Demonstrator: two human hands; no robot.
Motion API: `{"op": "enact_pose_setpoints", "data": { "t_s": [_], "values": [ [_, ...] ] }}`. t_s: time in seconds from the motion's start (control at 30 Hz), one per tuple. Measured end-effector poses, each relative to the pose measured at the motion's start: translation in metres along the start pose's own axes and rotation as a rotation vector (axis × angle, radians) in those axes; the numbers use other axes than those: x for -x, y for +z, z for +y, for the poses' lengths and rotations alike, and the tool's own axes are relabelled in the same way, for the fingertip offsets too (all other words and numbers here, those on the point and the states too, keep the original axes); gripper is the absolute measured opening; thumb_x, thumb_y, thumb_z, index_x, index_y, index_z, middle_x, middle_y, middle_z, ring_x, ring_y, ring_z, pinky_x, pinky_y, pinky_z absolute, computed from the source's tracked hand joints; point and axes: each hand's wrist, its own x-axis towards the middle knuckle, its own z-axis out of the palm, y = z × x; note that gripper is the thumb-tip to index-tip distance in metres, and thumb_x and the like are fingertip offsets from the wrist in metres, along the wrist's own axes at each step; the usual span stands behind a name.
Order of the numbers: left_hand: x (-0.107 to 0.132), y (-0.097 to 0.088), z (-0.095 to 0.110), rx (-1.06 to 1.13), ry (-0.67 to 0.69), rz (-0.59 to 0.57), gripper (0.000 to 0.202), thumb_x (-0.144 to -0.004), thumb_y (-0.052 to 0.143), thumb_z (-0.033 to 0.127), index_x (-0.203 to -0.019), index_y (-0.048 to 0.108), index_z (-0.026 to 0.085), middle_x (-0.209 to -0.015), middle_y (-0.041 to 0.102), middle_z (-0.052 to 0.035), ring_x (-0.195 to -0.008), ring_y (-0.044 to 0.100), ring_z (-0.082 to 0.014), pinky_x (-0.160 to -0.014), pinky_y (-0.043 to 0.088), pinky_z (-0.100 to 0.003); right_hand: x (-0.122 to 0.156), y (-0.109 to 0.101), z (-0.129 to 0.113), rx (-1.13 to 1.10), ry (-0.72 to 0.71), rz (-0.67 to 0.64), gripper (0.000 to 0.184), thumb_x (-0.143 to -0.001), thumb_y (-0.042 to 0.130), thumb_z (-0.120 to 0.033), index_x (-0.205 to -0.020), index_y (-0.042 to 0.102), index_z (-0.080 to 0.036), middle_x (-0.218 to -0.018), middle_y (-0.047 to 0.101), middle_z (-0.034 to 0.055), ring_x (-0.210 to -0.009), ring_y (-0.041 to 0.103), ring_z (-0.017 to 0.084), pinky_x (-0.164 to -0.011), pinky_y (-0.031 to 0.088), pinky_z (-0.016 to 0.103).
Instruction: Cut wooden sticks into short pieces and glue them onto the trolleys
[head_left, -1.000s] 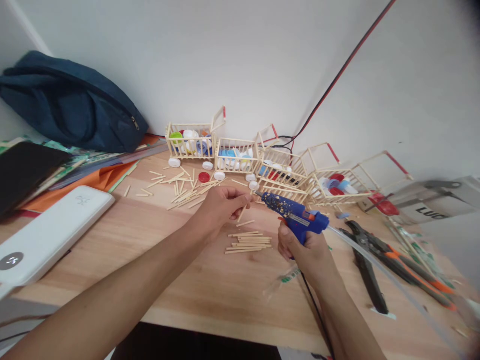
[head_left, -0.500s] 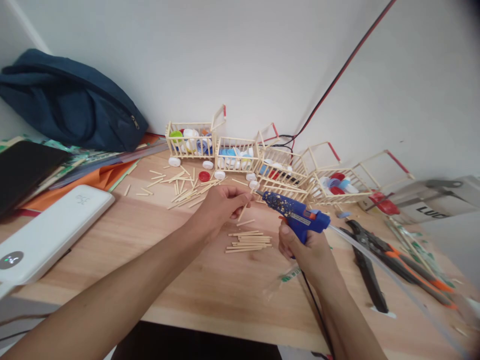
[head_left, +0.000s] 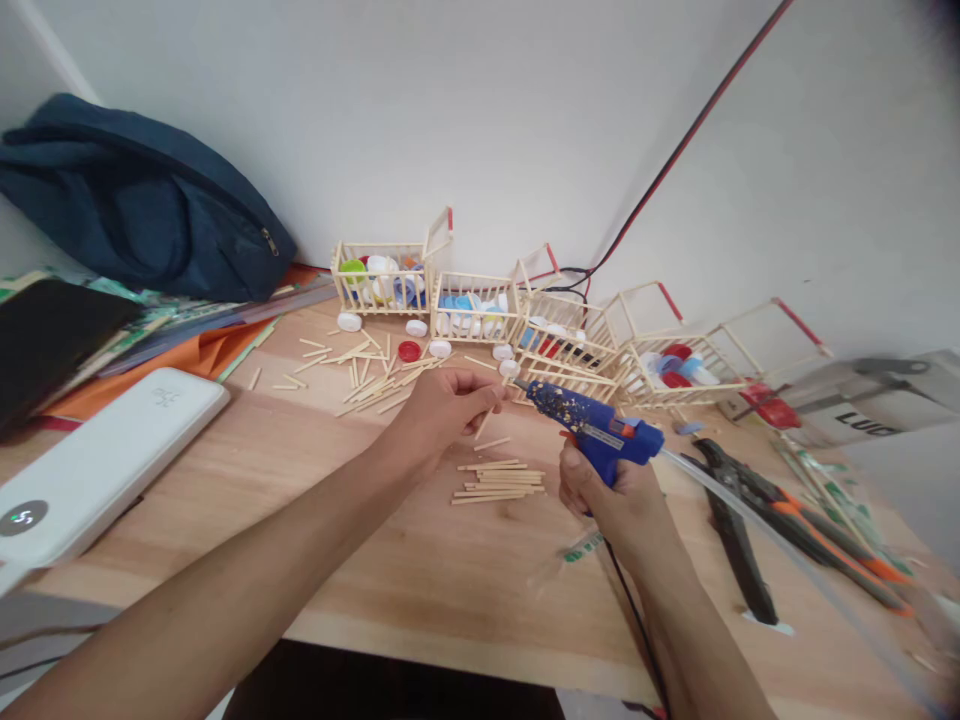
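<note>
My left hand (head_left: 455, 408) pinches a short wooden stick (head_left: 484, 424) between thumb and fingers. In my right hand (head_left: 600, 482) is a blue hot glue gun (head_left: 592, 420), gripped by its handle, with a clear glue stick (head_left: 720, 488) trailing from the back. The gun's nozzle points left, close to my left fingertips; I cannot tell whether it touches the stick. Below my left hand lies a small pile of cut sticks (head_left: 501, 482). Behind both hands stand several small stick-built carts (head_left: 476, 310), with bottle caps inside and white caps for wheels.
Loose sticks (head_left: 367, 385) and a red cap (head_left: 409, 351) lie left of the carts. A white power bank (head_left: 112, 460), a black phone-like slab (head_left: 60, 345) and a blue bag (head_left: 150, 205) sit at left. Orange-handled pliers (head_left: 810, 525) lie at right. A clear wrapper (head_left: 570, 560) lies below the glue gun.
The glue gun has shifted very slightly to the right. My left hand keeps its pinch on the stick almost unmoved.
</note>
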Motion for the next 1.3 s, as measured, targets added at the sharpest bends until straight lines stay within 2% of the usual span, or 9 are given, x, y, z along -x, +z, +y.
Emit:
{"op": "enact_pose_setpoints", "data": {
  "t_s": [0.47, 0.67, 0.8, 0.97, 1.13, 1.23, 1.3],
  "values": [
    [-0.0013, -0.0026, -0.0036, 0.023, 0.0, -0.021, 0.02, -0.07, 0.07, 0.031, -0.068, 0.064, 0.012, -0.056, 0.054, 0.0026, -0.047, 0.039, -0.0038, -0.045, 0.026, -0.019, -0.0003, -0.0041, -0.0012, -0.086, 0.007, 0.019, 0.031, -0.081, 0.063, -0.046, -0.077, 0.048, -0.019, -0.046, 0.04, -0.0084, -0.037, 0.037, 0.008, -0.039, 0.028, 0.023],
    [-0.0019, -0.0022, -0.0029, 0.027, 0.014, -0.032, 0.02, -0.071, 0.069, 0.03, -0.066, 0.064, 0.012, -0.053, 0.052, 0.0034, -0.046, 0.038, -0.0038, -0.045, 0.025, -0.019, -0.0015, -0.0064, 0.0003, -0.055, -0.016, -0.066, 0.033, -0.083, 0.061, -0.048, -0.072, 0.047, -0.02, -0.045, 0.041, -0.0073, -0.038, 0.038, 0.008, -0.04, 0.027, 0.024],
    [-0.0007, -0.0013, -0.0002, 0.017, 0.011, -0.029, 0.02, -0.073, 0.068, 0.029, -0.064, 0.063, 0.012, -0.05, 0.049, 0.0043, -0.046, 0.037, -0.004, -0.045, 0.025, -0.019, -0.001, -0.0043, 0.0003, -0.069, -0.019, -0.054, 0.031, -0.084, 0.061, -0.046, -0.073, 0.049, -0.019, -0.044, 0.042, -0.0073, -0.038, 0.037, 0.008, -0.04, 0.026, 0.024],
    [-0.0006, -0.002, -0.0007, 0.013, 0.024, -0.039, 0.02, -0.072, 0.069, 0.031, -0.068, 0.065, 0.012, -0.055, 0.053, 0.003, -0.047, 0.038, -0.0038, -0.046, 0.026, -0.019, -0.001, -0.0031, 0.0009, -0.064, -0.02, -0.057, 0.032, -0.083, 0.062, -0.046, -0.071, 0.048, -0.02, -0.044, 0.042, -0.0075, -0.038, 0.037, 0.008, -0.04, 0.025, 0.024],
    [-0.0006, -0.0034, -0.0015, 0.026, 0.042, -0.069, 0.023, -0.073, 0.069, 0.034, -0.07, 0.065, 0.012, -0.058, 0.053, 0.0025, -0.048, 0.037, -0.004, -0.046, 0.025, -0.019, -0.0007, -0.0034, 0.004, -0.044, -0.005, -0.032, 0.032, -0.082, 0.062, -0.046, -0.073, 0.049, -0.019, -0.044, 0.041, -0.0076, -0.038, 0.037, 0.008, -0.04, 0.027, 0.024],
    [0.0005, -0.0037, -0.0001, 0.017, 0.053, -0.066, 0.024, -0.072, 0.069, 0.035, -0.069, 0.063, 0.012, -0.057, 0.051, 0.0031, -0.048, 0.037, -0.0043, -0.046, 0.024, -0.019, -0.0006, -0.0044, 0.003, -0.017, -0.002, 0.029, 0.03, -0.081, 0.063, -0.047, -0.078, 0.051, -0.019, -0.046, 0.041, -0.0075, -0.038, 0.037, 0.008, -0.04, 0.028, 0.024],
    [0.0003, -0.0042, 0.0006, -0.003, 0.056, -0.049, 0.023, -0.073, 0.067, 0.036, -0.071, 0.062, 0.013, -0.059, 0.052, 0.003, -0.048, 0.036, -0.0043, -0.046, 0.024, -0.02, -0.0014, -0.0064, 0.0007, -0.013, -0.049, 0.077, 0.028, -0.082, 0.062, -0.045, -0.079, 0.052, -0.019, -0.049, 0.042, -0.0068, -0.041, 0.038, 0.008, -0.041, 0.03, 0.024]
  ]
}}
